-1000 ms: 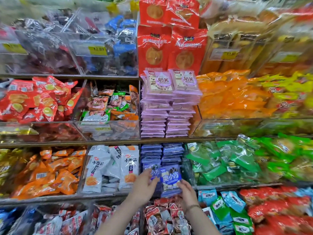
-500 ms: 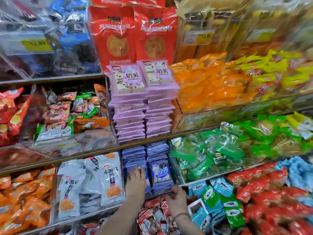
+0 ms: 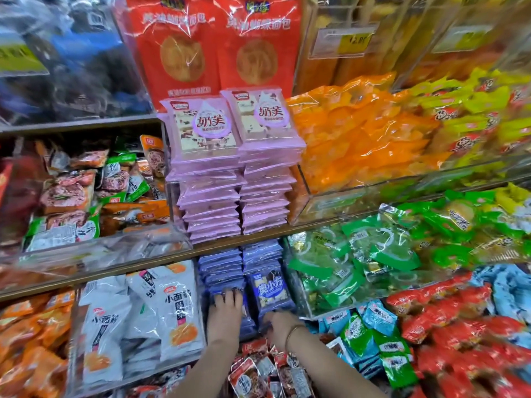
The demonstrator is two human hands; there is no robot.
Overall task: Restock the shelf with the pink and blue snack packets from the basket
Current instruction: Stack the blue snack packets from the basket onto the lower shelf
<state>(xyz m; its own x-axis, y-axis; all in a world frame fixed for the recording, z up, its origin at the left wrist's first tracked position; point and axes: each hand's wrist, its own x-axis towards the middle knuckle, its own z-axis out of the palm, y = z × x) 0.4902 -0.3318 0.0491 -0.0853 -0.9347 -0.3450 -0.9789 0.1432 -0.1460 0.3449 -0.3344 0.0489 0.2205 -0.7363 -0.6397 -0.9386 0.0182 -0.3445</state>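
Low in the centre of the frame, blue snack packets (image 3: 220,268) sit in two stacks on a shelf. The left hand (image 3: 225,310) lies on the left stack, fingers straight and close together. The right hand (image 3: 280,323) touches the lower edge of the right stack's front packet (image 3: 270,288); its fingers are blurred, so I cannot tell their grip. Pink snack packets (image 3: 212,196) stand in two stacks directly above.

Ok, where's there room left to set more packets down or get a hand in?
Only open room: above the pink stacks, in front of the red bread bags. The blue stacks nearly meet the shelf board above; neighbouring bins are heaped.
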